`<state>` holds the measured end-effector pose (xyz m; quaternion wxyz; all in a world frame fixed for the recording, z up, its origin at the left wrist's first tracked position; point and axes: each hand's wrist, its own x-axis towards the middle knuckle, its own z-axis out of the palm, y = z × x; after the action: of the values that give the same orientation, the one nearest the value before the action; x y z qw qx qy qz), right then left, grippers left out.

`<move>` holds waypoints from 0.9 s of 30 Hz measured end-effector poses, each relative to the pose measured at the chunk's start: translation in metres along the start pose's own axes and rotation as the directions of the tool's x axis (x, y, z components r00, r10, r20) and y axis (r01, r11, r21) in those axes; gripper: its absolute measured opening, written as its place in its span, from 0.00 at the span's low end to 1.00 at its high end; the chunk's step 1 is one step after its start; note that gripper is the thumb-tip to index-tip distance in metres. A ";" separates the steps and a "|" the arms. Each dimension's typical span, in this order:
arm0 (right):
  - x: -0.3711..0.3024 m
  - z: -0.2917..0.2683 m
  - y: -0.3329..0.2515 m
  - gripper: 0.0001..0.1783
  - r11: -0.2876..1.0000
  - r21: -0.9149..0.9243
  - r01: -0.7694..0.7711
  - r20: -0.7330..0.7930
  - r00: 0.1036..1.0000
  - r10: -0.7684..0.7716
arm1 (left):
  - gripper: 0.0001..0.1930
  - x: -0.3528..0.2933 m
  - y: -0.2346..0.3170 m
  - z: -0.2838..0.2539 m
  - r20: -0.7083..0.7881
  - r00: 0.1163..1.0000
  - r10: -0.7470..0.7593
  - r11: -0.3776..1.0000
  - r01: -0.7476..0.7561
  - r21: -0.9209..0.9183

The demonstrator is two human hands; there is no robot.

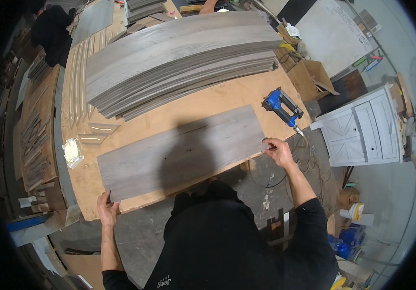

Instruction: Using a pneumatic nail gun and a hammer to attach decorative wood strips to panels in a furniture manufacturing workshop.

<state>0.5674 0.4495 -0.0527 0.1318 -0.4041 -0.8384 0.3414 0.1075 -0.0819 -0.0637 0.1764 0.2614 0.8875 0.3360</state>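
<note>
Currently, a grey panel (188, 150) is laid across the centre of the frame, on the wooden table (83, 186). Its lower-left corner is pinched between the thumb and fingers of the left hand (106, 210); its right end, right of centre, is pinched by the right hand (279, 152). Near that end a blue pneumatic gun (283, 107) is placed, and grey boards (184, 53) are stacked at upper centre.

A tan table (85, 188) bears stacked planks (184, 53), one grey board (184, 150), a blue nailer (283, 106).
</note>
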 end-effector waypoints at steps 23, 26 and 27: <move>0.060 -0.008 0.024 0.20 0.959 0.130 -0.251 0.205 0.953 0.222 | 0.25 0.033 0.027 -0.009 -0.061 0.979 -0.196 0.970 0.203 0.133; 0.100 0.012 0.043 0.16 0.947 0.203 -0.248 0.157 0.963 0.219 | 0.17 0.066 -0.002 -0.015 -0.020 0.972 -0.235 0.953 0.234 0.192; 0.113 0.013 0.038 0.11 0.946 0.207 -0.249 0.128 0.966 0.226 | 0.17 0.075 -0.009 -0.019 -0.021 0.971 -0.239 0.952 0.238 0.194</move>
<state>0.5112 0.5466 -0.0946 0.0907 -0.4669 -0.7460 0.4661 0.0355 -0.0538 -0.0670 0.1905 0.1688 0.9410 0.2232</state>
